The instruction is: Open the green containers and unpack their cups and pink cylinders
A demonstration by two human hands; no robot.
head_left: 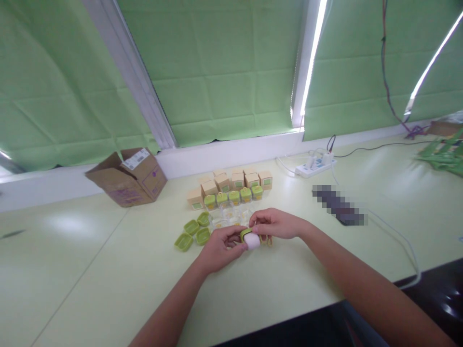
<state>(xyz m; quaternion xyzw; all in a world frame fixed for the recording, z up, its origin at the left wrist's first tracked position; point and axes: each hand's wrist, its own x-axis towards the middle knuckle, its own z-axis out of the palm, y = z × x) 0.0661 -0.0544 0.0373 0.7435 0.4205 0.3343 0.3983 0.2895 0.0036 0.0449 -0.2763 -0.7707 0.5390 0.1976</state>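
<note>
Between my hands is a small green lid [246, 233] with a smooth white piece [252, 241] against it; how the two are joined I cannot make out. My left hand [221, 248] grips them from the left, thumb below the white piece. From the right, my right hand [277, 224] pinches the green lid's upper edge. Small yellowish pieces [269, 242] lie under my right fingers, partly hidden. Just beyond the hands stand several clear plastic cups [228, 212]. Several shallow green trays [184, 242] lie left of my left hand.
Behind the cups runs a row of green-lidded containers [234, 196], backed by small cardboard boxes [238, 180]. An open carton [132, 178] stands at the back left. A power strip [315, 166], a blurred dark phone-like object [338, 206] and a white cable [394, 232] occupy the right side.
</note>
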